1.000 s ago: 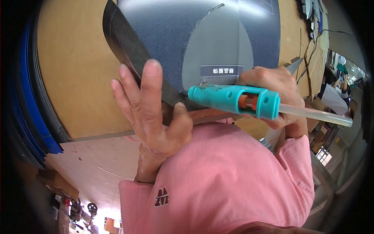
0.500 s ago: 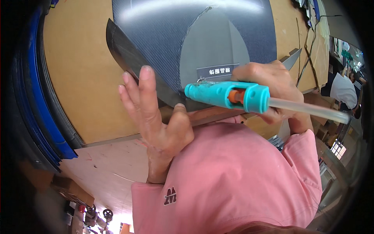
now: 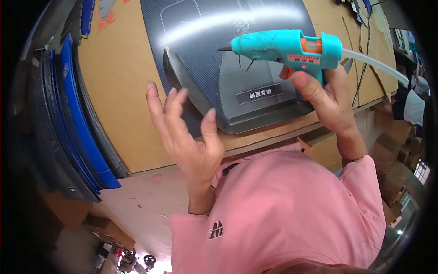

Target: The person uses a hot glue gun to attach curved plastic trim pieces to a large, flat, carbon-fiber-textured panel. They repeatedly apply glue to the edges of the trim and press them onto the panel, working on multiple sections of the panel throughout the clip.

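My right hand (image 3: 332,101) grips a turquoise hot glue gun (image 3: 269,45) by its handle. The gun is lying level in the air, nozzle to the left, above a dark textured sheet (image 3: 194,61). A pale glue stick (image 3: 376,65) sticks out of its back and a red light glows on its side. My left hand (image 3: 191,144) is empty, fingers apart, beside a dark raised edge strip (image 3: 194,100). This strip curves along the left and near side of a grey rounded panel (image 3: 246,102), which bears a black label (image 3: 259,94).
Curved blue and black sheets (image 3: 82,118) stand stacked at the left of the tan tabletop (image 3: 121,96). Black cables (image 3: 361,45) run along the right side. A cardboard box (image 3: 325,147) is below the near edge. Another person (image 3: 414,107) shows at the far right.
The glue gun has risen and moved away from the strip's near corner, its side now showing. My left hand has drawn off the strip. The near strip now stands up along the panel's edge.
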Motion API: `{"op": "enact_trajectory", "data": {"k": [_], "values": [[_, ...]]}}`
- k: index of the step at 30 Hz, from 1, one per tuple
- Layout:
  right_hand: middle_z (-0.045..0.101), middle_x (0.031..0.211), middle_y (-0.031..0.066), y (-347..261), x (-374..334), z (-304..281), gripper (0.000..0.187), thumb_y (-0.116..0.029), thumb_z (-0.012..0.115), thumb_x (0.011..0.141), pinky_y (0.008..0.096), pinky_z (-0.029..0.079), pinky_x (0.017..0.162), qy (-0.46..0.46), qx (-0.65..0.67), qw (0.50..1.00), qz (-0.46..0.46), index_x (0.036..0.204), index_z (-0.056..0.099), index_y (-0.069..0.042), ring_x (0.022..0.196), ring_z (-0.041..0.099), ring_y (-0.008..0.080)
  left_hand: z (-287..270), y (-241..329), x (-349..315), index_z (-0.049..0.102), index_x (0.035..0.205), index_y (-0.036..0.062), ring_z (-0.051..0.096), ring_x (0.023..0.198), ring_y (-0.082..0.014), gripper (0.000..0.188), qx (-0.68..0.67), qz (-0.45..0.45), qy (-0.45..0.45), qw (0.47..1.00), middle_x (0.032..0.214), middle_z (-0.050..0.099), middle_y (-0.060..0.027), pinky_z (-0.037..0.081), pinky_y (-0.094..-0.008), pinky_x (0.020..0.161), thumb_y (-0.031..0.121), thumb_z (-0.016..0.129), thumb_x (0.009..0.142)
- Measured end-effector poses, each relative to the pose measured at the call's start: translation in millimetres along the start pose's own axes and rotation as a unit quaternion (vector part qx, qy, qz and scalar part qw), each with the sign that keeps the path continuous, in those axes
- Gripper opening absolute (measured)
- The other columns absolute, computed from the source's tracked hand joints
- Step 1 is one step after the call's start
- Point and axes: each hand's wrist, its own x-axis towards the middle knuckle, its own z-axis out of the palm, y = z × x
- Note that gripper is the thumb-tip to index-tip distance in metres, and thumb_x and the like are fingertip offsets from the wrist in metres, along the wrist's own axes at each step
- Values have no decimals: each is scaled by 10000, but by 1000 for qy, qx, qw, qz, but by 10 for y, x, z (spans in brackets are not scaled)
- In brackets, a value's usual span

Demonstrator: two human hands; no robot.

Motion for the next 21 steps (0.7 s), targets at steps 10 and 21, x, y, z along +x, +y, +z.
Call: {"op": "enact_trajectory", "data": {"k": [10, 21], "values": [[617, 870, 50, -84, 90, 166, 444, -383, 588, 916, 202, 388, 515, -12, 146, 980, 138, 1129, 537, 3, 592, 460, 58, 42, 109, 246, 423, 1349, -54, 450, 616, -83, 579, 38, -153, -10, 987, 1201, 549, -153, 408, -242, 578, 29, 628, 815], [582, 817, 47, -38, 132, 246, 457, -373, 596, 912, 201, 387, 515, -1, 190, 977, 94, 1143, 525, 15, 607, 463, 56, 64, 88, 207, 442, 1328, -55, 450, 641, -122, 504, -48, -92, -11, 995, 1092, 543, -130, 392, -268, 551, 41, 537, 843]]}}
